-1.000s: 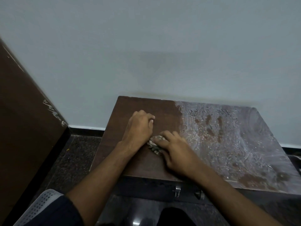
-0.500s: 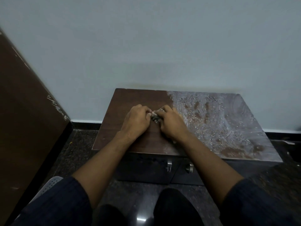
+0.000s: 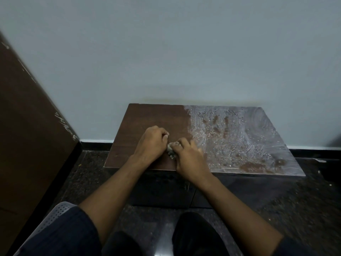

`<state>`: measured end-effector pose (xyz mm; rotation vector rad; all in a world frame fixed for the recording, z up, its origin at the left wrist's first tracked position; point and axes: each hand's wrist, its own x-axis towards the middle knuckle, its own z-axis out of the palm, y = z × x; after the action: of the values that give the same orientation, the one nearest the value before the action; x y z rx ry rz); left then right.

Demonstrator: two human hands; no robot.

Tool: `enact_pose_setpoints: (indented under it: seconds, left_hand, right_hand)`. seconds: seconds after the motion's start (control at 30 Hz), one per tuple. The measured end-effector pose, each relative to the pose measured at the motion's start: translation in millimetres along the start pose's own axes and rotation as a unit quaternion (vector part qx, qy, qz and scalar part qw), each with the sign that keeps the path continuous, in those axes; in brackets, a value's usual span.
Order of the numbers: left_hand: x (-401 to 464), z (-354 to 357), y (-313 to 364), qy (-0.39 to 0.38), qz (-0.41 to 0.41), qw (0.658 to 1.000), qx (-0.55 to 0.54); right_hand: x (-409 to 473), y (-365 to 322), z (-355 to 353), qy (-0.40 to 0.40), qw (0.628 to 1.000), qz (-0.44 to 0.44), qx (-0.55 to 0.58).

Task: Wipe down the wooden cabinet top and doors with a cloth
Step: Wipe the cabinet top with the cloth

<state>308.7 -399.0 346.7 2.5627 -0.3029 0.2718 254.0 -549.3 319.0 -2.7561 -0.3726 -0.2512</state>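
Cloth [image 3: 171, 150], bunched into a small grey-white wad, sits on the cabinet top [image 3: 140, 124] squeezed between both hands in the head view, the only one given. The left hand [image 3: 150, 143] is curled shut with its fingertips pressing the wad's left edge; the right hand [image 3: 190, 159] lies over it from the near right, fingers closed down on it, so most of the cloth is hidden. It looks soft, light and probably damp, likely to slip or unfold unless gathered under a flat palm, which seems the best place to hold it for a broad stroke. To the left of the grip and beyond it the wood is dark and looks wiped; directly right of the grip begins a pale, streaky residue [image 3: 239, 137] with finger marks in it, running to the far right edge, so I judge about half the top remains. The cabinet doors [image 3: 162, 187] lie below the grip, in shadow and seemingly untouched. Nothing stands on the top to block a stroke; the wall [image 3: 166, 52] behind limits reach, and a brown panel [image 3: 27, 117] leans well off to the left.
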Motion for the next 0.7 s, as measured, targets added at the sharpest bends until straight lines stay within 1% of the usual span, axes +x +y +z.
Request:
enact_pose_setpoints:
  seconds: [0.07, 0.1, 0.13, 0.27, 0.3, 0.43, 0.47, 0.57, 0.6, 0.63, 0.7]
  left_hand:
    - [0, 2, 2, -0.008, 0.001, 1.000, -0.006]
    - [0, 3, 2, -0.012, 0.003, 1.000, -0.009]
    - [0, 4, 2, -0.015, 0.008, 1.000, -0.010]
    - [-4, 7, 6, -0.032, 0.033, 0.999, 0.005]
    - [-5, 8, 7, -0.036, 0.034, 0.999, 0.007]
    - [-7, 10, 10, -0.038, 0.039, 0.998, 0.004]
    - [-8, 8, 11, -0.039, 0.038, 0.998, 0.006]
    - [-9, 7, 11, -0.035, 0.033, 0.999, 0.015]
    - [-9, 7, 11, -0.033, 0.032, 0.999, 0.016]
    - [-10, 7, 12, -0.032, 0.033, 0.999, 0.016]
    - [-10, 8, 13, -0.030, 0.040, 0.999, 0.009]
  right_hand:
    - [-14, -6, 2, -0.019, 0.998, -0.057, 0.004]
    - [-17, -2, 0, -0.023, 0.997, -0.070, 0.005]
    - [-16, 4, -2, -0.019, 0.998, -0.065, 0.008]
    - [1, 17, -7, 0.015, 0.999, 0.052, -0.003]
    - [0, 12, -7, 0.011, 0.999, 0.052, -0.002]
    - [-20, 7, -8, -0.017, 1.000, -0.025, 0.007]
    - [-19, 14, -10, -0.018, 1.000, -0.015, 0.006]
    - [-8, 29, -16, 0.009, 0.996, 0.089, 0.004]
    - [-8, 26, -15, 0.016, 0.995, 0.097, 0.001]
    - [-12, 19, -14, 0.013, 0.997, 0.079, -0.001]
    - [-25, 5, -10, -0.007, 1.000, 0.013, 0.001]
